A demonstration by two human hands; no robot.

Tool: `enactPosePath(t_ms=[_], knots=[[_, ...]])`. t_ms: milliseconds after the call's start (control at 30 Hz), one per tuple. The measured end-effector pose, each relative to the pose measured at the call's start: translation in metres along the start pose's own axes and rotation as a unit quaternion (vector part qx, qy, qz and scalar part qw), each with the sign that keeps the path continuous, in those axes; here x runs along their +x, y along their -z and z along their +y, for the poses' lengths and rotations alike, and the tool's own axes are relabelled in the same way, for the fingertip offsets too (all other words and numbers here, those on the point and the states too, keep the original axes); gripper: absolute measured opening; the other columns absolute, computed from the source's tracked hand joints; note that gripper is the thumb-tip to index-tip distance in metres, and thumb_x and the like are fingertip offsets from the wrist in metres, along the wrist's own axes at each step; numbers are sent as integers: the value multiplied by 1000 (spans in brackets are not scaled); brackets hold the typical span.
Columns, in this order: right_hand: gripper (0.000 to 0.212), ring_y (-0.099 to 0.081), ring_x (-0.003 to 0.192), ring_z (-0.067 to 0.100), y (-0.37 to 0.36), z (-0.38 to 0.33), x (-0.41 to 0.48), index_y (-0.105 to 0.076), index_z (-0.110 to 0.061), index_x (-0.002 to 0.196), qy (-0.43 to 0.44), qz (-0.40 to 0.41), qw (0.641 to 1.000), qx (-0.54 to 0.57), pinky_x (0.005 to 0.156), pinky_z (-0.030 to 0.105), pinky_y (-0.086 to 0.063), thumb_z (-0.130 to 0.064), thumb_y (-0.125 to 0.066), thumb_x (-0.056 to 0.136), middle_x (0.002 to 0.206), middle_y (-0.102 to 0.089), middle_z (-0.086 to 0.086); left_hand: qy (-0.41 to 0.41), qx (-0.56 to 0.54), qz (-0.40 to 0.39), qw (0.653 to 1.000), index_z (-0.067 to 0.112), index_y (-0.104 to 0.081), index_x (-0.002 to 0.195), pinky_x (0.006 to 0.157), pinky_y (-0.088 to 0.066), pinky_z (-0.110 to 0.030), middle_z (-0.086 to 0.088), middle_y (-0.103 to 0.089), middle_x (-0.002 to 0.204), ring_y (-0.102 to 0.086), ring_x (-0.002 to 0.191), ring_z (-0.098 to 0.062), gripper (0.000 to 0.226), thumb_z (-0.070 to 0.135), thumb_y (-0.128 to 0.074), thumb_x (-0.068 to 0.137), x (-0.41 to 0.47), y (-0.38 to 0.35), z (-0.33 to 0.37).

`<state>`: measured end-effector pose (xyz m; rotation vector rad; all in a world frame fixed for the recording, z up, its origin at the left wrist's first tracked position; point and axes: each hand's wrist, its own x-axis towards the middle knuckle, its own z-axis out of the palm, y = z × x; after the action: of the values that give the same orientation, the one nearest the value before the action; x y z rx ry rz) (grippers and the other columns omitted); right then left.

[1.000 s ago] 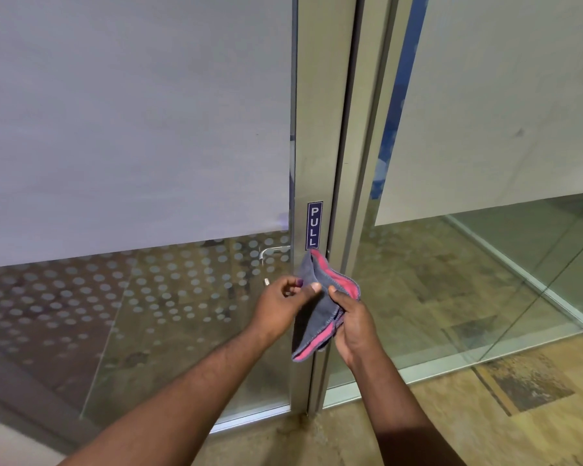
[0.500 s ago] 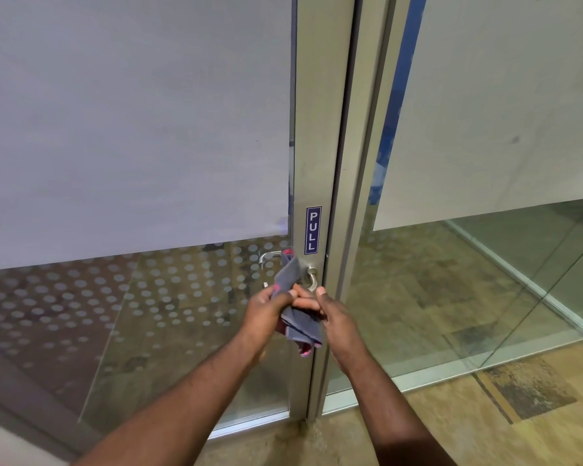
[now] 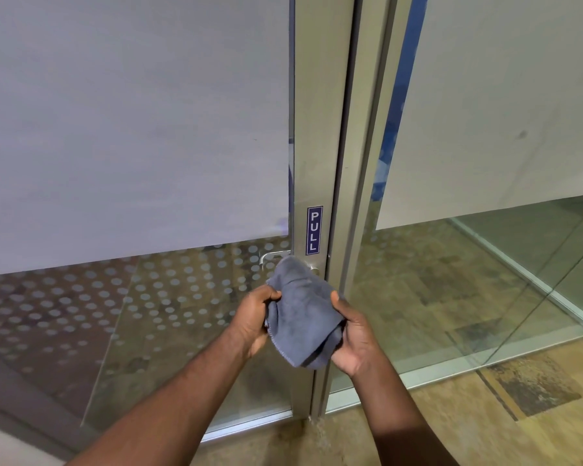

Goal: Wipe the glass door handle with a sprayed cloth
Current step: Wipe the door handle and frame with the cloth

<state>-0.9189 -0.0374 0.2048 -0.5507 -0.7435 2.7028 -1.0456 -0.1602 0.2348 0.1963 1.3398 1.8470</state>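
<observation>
A: Hands first. What have they got?

B: Left hand (image 3: 254,319) grips the left edge of a grey-blue terry cloth (image 3: 300,314), fingers curled into the fabric. Right hand (image 3: 354,341) cups the cloth's right side and its lower bunch, thumb lying up along the edge. Both are closed on it, and the cloth is slung between them. A stitched hem shows at the lower left.

A: Fingertips visible?

B: Barely. The left ones sink into the folds. The right fingers are hidden behind the cloth. Both forearms are bare and run off the bottom edge.

A: The handle?

B: Silver metal door handle (image 3: 313,270), on the stile just below the sticker. The cloth's top corner lies over it, and only a small bright bit shows to the right of the fabric. Whether the cloth presses on it or only hangs in front, I cannot tell.

A: And the bent piece to the left?

B: Curved chrome bar (image 3: 272,256) against the glass, its right end lost behind the cloth. I cannot tell which side of the glass it is on.

A: Surroundings?

B: Blue vertical PULL sticker (image 3: 314,230) on a brushed aluminium door stile (image 3: 317,129), which is cut off at the top. To the left is a frosted glass door panel (image 3: 132,129), with a band of pale dots (image 3: 182,290) under the frosting. The floor behind it is dim. To the right is a clear glass side panel (image 3: 485,280); reflections there make depth hard to read. Brown mottled tile floor (image 3: 485,415) at the lower right.
</observation>
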Motion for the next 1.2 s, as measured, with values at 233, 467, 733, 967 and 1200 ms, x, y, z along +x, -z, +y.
enactPosePath(t_ms=[233, 467, 733, 967, 1200], knots=[[52, -72, 98, 33, 12, -4, 13, -59, 7, 133, 48, 110, 993, -23, 86, 41, -55, -11, -63, 85, 114, -73, 23, -165, 306, 167, 923, 29, -71, 100, 91, -57, -37, 4, -75, 106, -70, 100, -15, 17, 14, -66, 96, 28, 16, 8], [21, -68, 83, 31, 16, -7, 27, -65, -1, 111, 149, 270, 951, -10, 66, 37, -51, -10, -58, 94, 96, -71, 15, -586, 612, 11, 531, 4, -63, 132, 120, -35, -49, -13, -57, 145, -46, 143, -30, 42, 5, -60, 90, 50, 30, 77], [50, -68, 109, 16, -12, 13, 58, -55, -11, 137, 446, 311, 793, -273, 94, 33, -53, -29, -66, 91, 125, -70, 9, -622, 716, 1, 318, 5, -43, 153, 127, -17, -53, -16, -30, 165, -21, 156, -33, 57, 12, -49, 96, 77, 15, 151], [54, -55, 133, 14, -11, 28, 106, -45, -24, 148, 374, 199, 710, -563, 110, 36, -50, -31, -66, 98, 147, -55, -3, -628, 737, 8, 251, 4, -40, 154, 127, -15, -50, -17, -30, 164, -23, 155, -33, 60, 12, -50, 96, 93, 25, 166], [50, -56, 124, 19, 15, 34, 127, -55, -18, 132, 368, 225, 688, -583, 107, 45, -51, -28, -75, 87, 136, -48, -4, -631, 742, 24, 224, 3, -38, 155, 128, -10, -49, -18, -28, 165, -22, 155, -34, 64, 13, -53, 93, 97, 27, 165]])
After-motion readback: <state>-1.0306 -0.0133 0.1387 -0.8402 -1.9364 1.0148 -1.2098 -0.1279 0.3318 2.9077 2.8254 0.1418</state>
